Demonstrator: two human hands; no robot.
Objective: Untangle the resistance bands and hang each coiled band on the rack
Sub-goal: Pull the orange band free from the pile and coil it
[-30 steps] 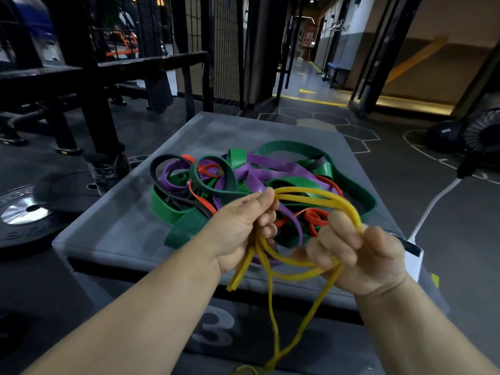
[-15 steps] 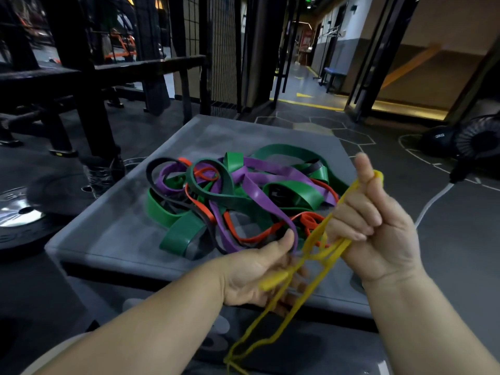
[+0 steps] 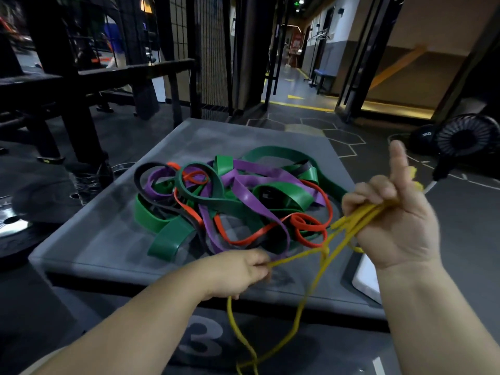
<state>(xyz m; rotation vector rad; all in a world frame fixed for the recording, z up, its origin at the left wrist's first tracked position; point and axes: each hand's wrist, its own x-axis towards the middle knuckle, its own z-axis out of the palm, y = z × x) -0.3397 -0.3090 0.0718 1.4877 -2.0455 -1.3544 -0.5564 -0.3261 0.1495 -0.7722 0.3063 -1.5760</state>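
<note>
A tangle of green, purple, orange and dark grey resistance bands (image 3: 232,201) lies on top of a grey box (image 3: 108,234). A thin yellow band (image 3: 311,288) is free of the pile. My right hand (image 3: 392,212) holds several gathered strands of it in curled fingers, with the index finger pointing up and yellow showing behind that finger. My left hand (image 3: 235,272) grips a strand of the same yellow band near the box's front edge. A long loop of it hangs down below both hands, in front of the box.
A black metal rack frame (image 3: 67,85) and wire mesh stand at the left and back. A weight plate (image 3: 10,223) lies on the floor at the left. A black fan (image 3: 465,136) and a white cable are at the right. A corridor opens behind.
My right hand has stayed raised with the gathered strands. My left hand has slid lower along the yellow band, pulling a strand out toward the box's front edge.
</note>
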